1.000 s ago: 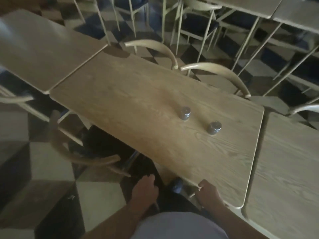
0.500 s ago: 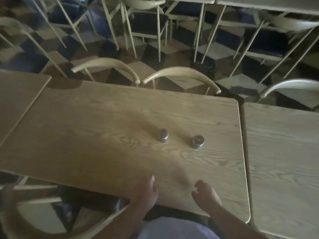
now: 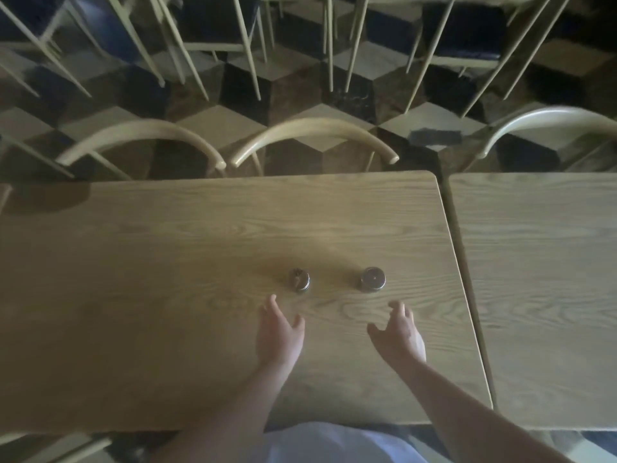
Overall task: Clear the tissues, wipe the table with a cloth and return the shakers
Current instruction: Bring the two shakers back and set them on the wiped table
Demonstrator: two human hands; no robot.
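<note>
Two small metal-capped shakers stand upright on the wooden table (image 3: 167, 295): the left shaker (image 3: 300, 280) and the right shaker (image 3: 372, 279), a short gap between them. My left hand (image 3: 279, 332) hovers just below the left shaker with fingers spread, touching nothing. My right hand (image 3: 399, 334) is held just below and to the right of the right shaker, fingers curled open, empty. No tissues or cloth show in view.
A second wooden table (image 3: 541, 295) abuts on the right with a narrow gap. Two curved chair backs (image 3: 143, 138) (image 3: 314, 132) stand at the far edge, a third chair back (image 3: 551, 121) at the far right. More chairs stand on the chequered floor beyond.
Both hands have come up from the near table edge and reached forward over the table toward the shakers, fingers opening. The view has swung to face the table squarely.
</note>
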